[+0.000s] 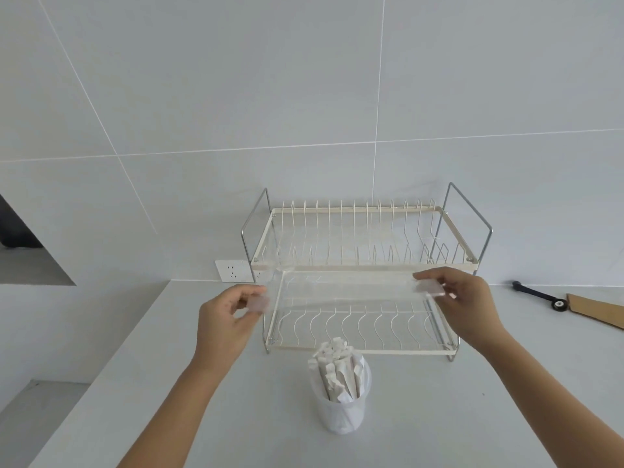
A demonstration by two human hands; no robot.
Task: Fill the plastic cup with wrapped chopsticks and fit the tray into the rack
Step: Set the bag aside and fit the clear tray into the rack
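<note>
A clear plastic tray (347,288) hangs level in front of the two-tier wire dish rack (358,261), between its upper and lower shelves. My left hand (229,319) pinches the tray's left edge and my right hand (462,298) pinches its right edge. Whether the tray's far edge touches the rack I cannot tell. In front of the rack, a translucent plastic cup (341,407) stands upright on the counter, packed with several white paper-wrapped chopsticks (337,366) that stick out of its top.
The white counter (169,383) ends at a drop on the left. A wall socket (233,271) sits behind the rack's left side. At the far right lie a black-handled tool (537,295) and a wooden piece (597,310).
</note>
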